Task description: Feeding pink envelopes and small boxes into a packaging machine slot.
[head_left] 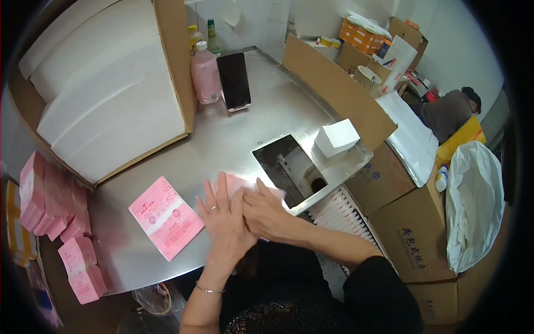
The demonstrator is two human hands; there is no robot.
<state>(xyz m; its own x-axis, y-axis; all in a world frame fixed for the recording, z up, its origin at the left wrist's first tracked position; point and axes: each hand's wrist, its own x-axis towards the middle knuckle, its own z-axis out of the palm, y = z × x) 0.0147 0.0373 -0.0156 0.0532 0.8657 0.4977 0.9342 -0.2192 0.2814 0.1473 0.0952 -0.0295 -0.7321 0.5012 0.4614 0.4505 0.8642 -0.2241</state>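
Observation:
My left hand [222,218] lies flat with its fingers stretched out and somewhat apart, a ring on one finger. Under the fingertips is a pink-and-white printed packet [236,181], mostly covered by both hands. Close against the left hand, my right hand [268,214] has its fingers bent over the packet's right part; some of its fingertips are hidden. To the left of my hands, a flat stack of pink printed packet sleeves [168,217] with a white middle band rests on the metal table [128,267].
Bundled pink sleeves [47,195] stand at the left edge. Behind them is a carton [175,67] of white sheets. A phone [233,80] leans by bottles. Right of my hands are a rectangular opening [278,158], a white box [337,138] and stacked cartons [414,234]. Another person [448,114] bends at the back right.

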